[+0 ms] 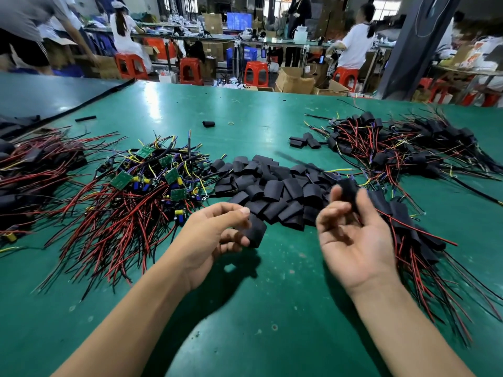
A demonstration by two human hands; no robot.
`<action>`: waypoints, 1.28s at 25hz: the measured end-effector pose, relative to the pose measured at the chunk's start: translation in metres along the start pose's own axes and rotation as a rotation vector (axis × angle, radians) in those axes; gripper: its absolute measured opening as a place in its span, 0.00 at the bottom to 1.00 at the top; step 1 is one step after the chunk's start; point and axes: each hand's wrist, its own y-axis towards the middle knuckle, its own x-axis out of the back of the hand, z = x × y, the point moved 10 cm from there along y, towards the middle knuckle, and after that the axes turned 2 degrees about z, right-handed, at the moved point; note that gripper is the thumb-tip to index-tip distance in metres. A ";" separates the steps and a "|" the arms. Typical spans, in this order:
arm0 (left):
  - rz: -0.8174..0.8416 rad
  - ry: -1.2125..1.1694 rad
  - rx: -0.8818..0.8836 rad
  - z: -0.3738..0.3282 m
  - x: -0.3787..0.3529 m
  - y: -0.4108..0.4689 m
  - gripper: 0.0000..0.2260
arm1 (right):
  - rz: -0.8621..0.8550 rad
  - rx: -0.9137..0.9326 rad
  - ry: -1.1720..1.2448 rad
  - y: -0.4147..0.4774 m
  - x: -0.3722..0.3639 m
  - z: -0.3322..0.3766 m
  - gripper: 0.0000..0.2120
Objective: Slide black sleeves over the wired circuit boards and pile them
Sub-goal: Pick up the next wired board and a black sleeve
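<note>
Fingers [236,241] of the left hand [209,235] pinch a black sleeve [257,231] over the desk [272,295], just before the sleeve heap [272,186]. The right hand [353,240] is half curled at a blurred sleeved board [349,189]; I cannot tell whether it grips.

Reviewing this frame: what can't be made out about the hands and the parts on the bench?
Head view, the black item at the right hand: motion blur; empty sleeve or sleeved board, gripped or not, unclear.
Head view, the sleeve in the left hand: fingers cover one end; contents hidden.
Head view, the dark streak above the sleeve pile: blurred, unidentifiable.
Head view, the wired pile at the left: cut off by the frame edge.
</note>
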 end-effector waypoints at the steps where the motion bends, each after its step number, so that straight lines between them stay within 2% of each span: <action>1: -0.026 0.041 0.004 0.002 0.003 0.001 0.05 | -0.028 0.039 0.059 0.002 0.005 0.010 0.14; 4: -0.065 0.136 -0.013 0.003 0.008 0.002 0.03 | -0.044 0.071 0.098 0.004 0.012 0.018 0.20; 7: -0.163 0.266 -0.101 -0.005 0.022 0.002 0.03 | -0.039 0.053 0.043 0.006 0.017 0.018 0.14; 10: -0.342 0.374 -0.211 -0.019 0.047 0.001 0.09 | -0.094 0.075 -0.036 0.010 0.025 0.027 0.12; 15: -0.500 0.272 -0.288 -0.025 0.077 0.001 0.20 | -0.204 0.079 -0.206 0.009 0.035 0.018 0.11; 19: -0.606 0.274 -0.425 -0.035 0.086 -0.007 0.20 | -0.095 -0.010 -0.249 0.006 0.022 0.001 0.18; 22: -0.615 0.252 -0.455 -0.040 0.090 -0.009 0.27 | -0.066 0.097 -0.527 0.004 0.013 0.009 0.24; 24: -0.577 0.245 -0.406 -0.040 0.092 -0.004 0.33 | -0.097 0.224 -0.738 0.002 0.011 0.024 0.28; 26: -0.519 0.189 -0.339 -0.035 0.092 0.002 0.34 | -0.141 0.288 -0.811 0.001 0.012 0.036 0.29; 30: -0.475 0.154 -0.318 -0.034 0.087 0.003 0.22 | -0.198 0.278 -0.792 0.001 0.020 0.049 0.26; 32: -0.443 0.200 -0.346 -0.037 0.078 0.001 0.18 | -0.178 0.395 -1.179 -0.004 0.009 0.059 0.21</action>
